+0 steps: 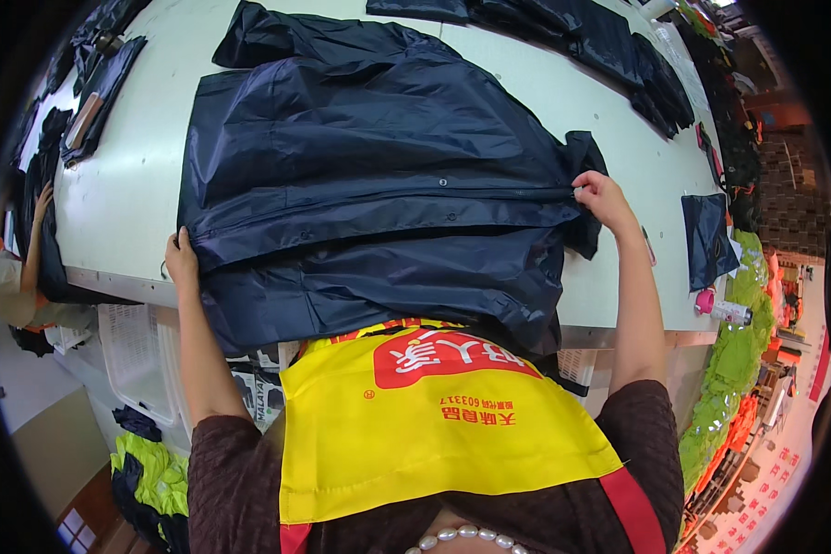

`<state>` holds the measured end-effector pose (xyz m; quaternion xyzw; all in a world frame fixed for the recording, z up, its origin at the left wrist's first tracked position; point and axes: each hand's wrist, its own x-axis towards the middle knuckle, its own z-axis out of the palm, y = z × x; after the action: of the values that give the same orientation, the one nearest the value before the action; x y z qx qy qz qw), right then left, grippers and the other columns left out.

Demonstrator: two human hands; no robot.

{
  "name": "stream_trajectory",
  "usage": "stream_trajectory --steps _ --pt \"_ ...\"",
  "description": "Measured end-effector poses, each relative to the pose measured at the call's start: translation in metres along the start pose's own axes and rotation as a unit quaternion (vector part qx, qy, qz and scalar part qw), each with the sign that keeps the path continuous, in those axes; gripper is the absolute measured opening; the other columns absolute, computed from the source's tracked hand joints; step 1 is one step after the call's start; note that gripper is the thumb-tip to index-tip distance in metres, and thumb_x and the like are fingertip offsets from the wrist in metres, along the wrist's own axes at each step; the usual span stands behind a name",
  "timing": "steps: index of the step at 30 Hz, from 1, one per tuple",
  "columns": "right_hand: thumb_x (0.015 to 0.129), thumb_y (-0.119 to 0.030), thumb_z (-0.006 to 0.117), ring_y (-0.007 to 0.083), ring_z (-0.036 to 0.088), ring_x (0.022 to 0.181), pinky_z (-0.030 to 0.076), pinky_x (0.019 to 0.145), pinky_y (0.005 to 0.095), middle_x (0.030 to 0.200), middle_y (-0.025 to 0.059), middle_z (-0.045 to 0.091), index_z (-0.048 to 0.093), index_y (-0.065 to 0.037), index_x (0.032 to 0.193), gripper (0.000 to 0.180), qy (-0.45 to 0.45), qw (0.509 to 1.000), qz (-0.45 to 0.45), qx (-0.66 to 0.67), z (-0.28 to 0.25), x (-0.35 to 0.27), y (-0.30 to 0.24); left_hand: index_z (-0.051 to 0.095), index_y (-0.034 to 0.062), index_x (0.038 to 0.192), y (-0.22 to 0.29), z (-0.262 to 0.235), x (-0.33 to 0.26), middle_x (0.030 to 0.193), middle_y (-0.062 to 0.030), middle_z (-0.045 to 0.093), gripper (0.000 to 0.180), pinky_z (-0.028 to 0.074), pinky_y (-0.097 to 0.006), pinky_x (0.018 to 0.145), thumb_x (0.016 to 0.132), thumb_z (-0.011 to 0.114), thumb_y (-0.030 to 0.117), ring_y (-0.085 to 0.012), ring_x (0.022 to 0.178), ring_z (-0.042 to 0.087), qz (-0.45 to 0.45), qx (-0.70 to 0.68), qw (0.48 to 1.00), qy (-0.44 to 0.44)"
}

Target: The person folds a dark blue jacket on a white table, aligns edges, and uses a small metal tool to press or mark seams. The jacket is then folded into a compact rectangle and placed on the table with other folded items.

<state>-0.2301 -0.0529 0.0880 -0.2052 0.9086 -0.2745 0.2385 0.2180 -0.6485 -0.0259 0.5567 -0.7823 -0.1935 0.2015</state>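
A dark navy raincoat (360, 148) lies spread sideways across the white table, its front placket with snap buttons running left to right. Its near side hangs over the table's front edge against my yellow apron. At the coat's left end, my left hand (183, 263) pinches the hem by the placket, the thumb on top. My right hand (605, 201) is closed on the other end of the placket, near the collar (584, 152). Between the two hands the placket is drawn fairly straight, while the cloth around it is wrinkled.
Folded dark garments (582, 42) lie along the table's far edge, and more dark cloth (106, 92) is at the left, near another person's arm (35, 235). A folded dark piece (708, 240) and a bottle with a pink lid (725, 307) are at the right. A white basket (134, 355) stands below.
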Motion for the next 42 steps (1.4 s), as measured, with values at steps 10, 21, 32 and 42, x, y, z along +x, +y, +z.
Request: stream_trajectory --steps 10,21,32,42 --pt "0.079 -0.010 0.048 0.0332 0.060 0.088 0.048 0.083 0.0370 0.093 0.0180 0.064 0.062 0.001 0.096 0.025 -0.042 0.970 -0.187 -0.147 0.018 -0.011 -0.073 0.064 0.0091 0.105 0.309 -0.011 -0.177 0.126 -0.0151 0.052 0.047 0.038 -0.040 0.097 0.066 0.077 0.031 -0.0296 0.117 0.048 0.521 -0.036 0.840 -0.148" --pt "0.079 -0.024 0.067 0.0172 0.060 0.096 0.044 0.086 0.0278 0.101 0.0080 0.066 0.066 -0.003 0.100 0.030 -0.167 0.978 -0.127 -0.001 -0.002 0.026 0.000 0.064 0.0029 0.100 0.360 0.120 -0.180 0.095 -0.0175 0.065 0.023 0.048 -0.039 0.080 0.084 0.058 0.019 -0.0345 0.090 0.061 0.438 -0.117 0.783 -0.427" --pt "0.084 -0.018 0.060 0.0350 0.063 0.081 0.049 0.073 0.0401 0.085 0.0193 0.064 0.065 -0.002 0.096 0.021 0.011 0.996 -0.056 -0.075 0.029 0.046 0.008 0.069 0.0109 0.099 0.359 0.139 -0.166 0.094 -0.0134 0.067 0.025 0.048 -0.036 0.080 0.083 0.061 0.028 -0.0304 0.090 0.063 0.283 -0.074 0.817 -0.498" --pt "0.079 -0.017 0.063 0.0343 0.064 0.086 0.050 0.080 0.0396 0.091 0.0185 0.066 0.070 -0.005 0.092 0.019 0.014 0.987 -0.015 -0.156 0.033 0.037 -0.008 0.073 0.0114 0.084 0.376 0.122 -0.175 0.085 -0.0133 0.068 0.017 0.051 -0.038 0.075 0.076 0.069 0.026 -0.0306 0.081 0.064 0.270 0.038 0.846 -0.458"
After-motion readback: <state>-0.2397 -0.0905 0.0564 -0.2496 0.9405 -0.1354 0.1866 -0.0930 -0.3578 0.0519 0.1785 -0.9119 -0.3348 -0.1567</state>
